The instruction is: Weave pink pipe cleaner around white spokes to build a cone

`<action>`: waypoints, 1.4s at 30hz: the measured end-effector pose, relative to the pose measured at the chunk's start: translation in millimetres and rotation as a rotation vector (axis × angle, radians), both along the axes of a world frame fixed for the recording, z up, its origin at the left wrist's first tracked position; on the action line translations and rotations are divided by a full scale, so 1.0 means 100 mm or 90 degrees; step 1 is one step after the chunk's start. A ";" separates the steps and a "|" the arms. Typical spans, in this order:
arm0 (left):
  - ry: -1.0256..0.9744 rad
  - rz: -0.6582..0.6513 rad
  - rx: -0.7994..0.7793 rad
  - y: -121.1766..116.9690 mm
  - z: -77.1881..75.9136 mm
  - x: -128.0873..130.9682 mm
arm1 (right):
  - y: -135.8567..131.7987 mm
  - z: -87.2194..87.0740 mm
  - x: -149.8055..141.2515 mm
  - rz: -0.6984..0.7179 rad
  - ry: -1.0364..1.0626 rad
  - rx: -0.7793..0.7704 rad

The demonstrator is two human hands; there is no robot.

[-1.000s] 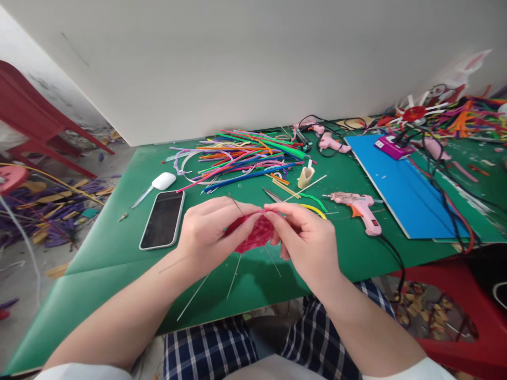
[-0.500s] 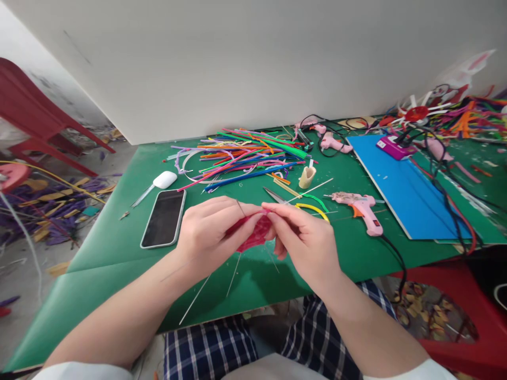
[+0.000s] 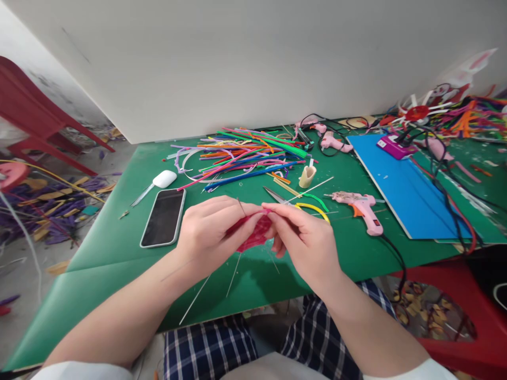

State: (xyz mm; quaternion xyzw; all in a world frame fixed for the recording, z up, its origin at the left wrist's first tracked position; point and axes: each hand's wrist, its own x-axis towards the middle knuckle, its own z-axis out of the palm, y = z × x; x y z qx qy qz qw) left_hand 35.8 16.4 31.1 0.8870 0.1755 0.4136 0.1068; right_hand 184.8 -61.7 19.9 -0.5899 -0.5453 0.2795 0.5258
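Observation:
Between both hands, above the near part of the table, is a pinkish-red woven piece (image 3: 253, 235) with several thin pale stems sticking out around it. My left hand (image 3: 217, 224) is closed on its left side, thumb and fingers pinching near the top. My right hand (image 3: 303, 235) pinches the upper right edge, its fingertips meeting those of the left. Much of the piece is hidden by my fingers. Just beyond the right hand lie scissors (image 3: 322, 211) with yellow and green handles, partly covered by that hand.
A phone (image 3: 161, 219) and a white scoop-shaped item (image 3: 164, 179) lie at left. Colourful pipe cleaners (image 3: 245, 155) are heaped behind the hands. To the right are a pink glue gun (image 3: 362, 208), a blue board (image 3: 400, 190), a purple power strip (image 3: 396, 146) and trailing cords.
Hardly anything differs. Both hands keep the same pinch on the red piece, and the view has shifted very slightly.

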 end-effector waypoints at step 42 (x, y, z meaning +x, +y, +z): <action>0.040 -0.074 0.172 0.06 0.07 -0.04 | -0.02 0.02 -0.01 -0.009 0.065 0.024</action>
